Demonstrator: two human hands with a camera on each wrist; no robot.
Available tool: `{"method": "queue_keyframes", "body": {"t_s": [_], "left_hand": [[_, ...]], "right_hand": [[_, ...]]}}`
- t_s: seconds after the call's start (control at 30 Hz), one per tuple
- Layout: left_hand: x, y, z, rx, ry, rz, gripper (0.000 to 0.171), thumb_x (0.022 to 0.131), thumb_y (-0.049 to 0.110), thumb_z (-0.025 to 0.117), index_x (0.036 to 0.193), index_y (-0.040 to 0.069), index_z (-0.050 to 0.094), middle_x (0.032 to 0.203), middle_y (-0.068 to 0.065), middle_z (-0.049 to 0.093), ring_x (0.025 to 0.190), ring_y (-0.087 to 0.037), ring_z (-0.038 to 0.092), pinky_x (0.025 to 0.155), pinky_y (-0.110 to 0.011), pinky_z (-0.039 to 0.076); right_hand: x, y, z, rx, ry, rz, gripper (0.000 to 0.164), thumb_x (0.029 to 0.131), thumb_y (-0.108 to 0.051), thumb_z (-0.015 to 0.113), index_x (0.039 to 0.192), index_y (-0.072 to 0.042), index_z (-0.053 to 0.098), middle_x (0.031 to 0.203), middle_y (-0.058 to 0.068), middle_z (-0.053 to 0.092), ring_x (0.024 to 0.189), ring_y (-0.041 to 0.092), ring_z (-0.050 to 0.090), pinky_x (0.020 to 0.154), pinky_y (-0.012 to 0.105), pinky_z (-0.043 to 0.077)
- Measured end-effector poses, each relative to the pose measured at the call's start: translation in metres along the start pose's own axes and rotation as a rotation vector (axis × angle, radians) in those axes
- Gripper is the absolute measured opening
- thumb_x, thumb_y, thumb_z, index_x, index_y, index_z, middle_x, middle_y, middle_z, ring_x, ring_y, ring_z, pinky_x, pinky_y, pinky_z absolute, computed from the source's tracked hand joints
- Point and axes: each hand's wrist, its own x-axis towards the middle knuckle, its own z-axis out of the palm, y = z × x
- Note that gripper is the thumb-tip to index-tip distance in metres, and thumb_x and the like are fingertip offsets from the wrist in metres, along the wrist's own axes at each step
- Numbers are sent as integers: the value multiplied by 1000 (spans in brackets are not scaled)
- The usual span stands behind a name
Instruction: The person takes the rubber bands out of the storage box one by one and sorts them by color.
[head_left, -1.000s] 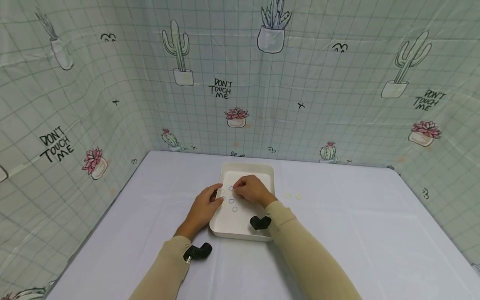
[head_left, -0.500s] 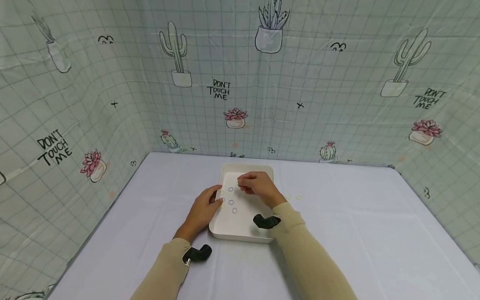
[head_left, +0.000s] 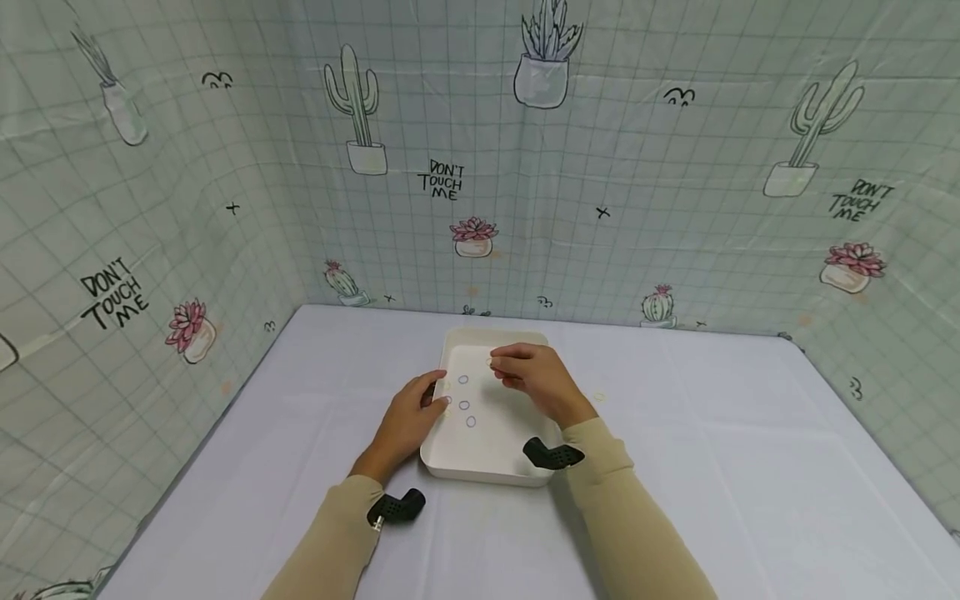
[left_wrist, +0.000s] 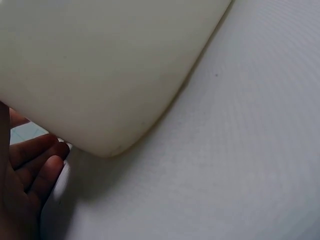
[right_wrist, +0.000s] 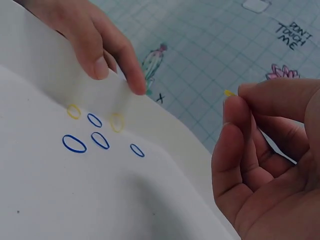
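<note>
A white rectangular tray point(head_left: 498, 450) lies on the table. My left hand point(head_left: 405, 417) grips its left rim, thumb at the edge and other fingers outside the wall point(left_wrist: 45, 165). Over the tray's far half, my right hand point(head_left: 536, 375) pinches a thin yellow ring point(right_wrist: 229, 93), like a small rubber band, between thumb and index finger. Several blue rings lie near the left wall, including one blue ring point(right_wrist: 74, 144) and another blue ring point(right_wrist: 137, 150). Two yellow rings are among them in the right wrist view: one yellow ring point(right_wrist: 74, 111) and a paler yellow ring point(right_wrist: 117, 122).
Right of the tray, a loose yellow ring point(head_left: 599, 397) lies on the white tablecloth point(head_left: 712, 467). A patterned cloth backdrop point(head_left: 600, 167) with cactus drawings rises behind and at both sides. Black wrist-camera mounts point(head_left: 552, 454) sit on both forearms.
My right hand has moved right, away from the blue rings, with the yellow ring between its fingertips. One yellow ring on the tablecloth is now hidden behind it. My left hand stays put.
</note>
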Motion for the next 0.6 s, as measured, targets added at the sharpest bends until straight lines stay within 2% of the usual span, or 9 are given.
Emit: {"method": "queue_keyframes", "body": {"t_s": [0.3,0.47,0.6], "left_hand": [[2,-1,1,38,-3,17,47,99,22,64,145,15,55,123,-8,60,103,-23,54,94,-45,44],[2,-2,1,49,1,17,46,99,22,64,144,16,56,124,-9,60,104,-24,54,94,-46,43],[4,-1,-2,43,-7,21,47,99,23,63,145,16,55,127,-9,59,107,-24,54,97,-46,43]], "right_hand": [[-12,6,-1,90,12,13,28,95,-8,69,117,8,67,103,11,68,88,19,65,81,30,55],[-15,8,-3,111,0,-8,35,96,-9,67,126,10,62,105,11,67,85,18,64,78,29,55],[-17,5,-7,118,14,-35,33,98,-9,64,126,9,62,104,12,65,84,18,64,74,27,55]]}}
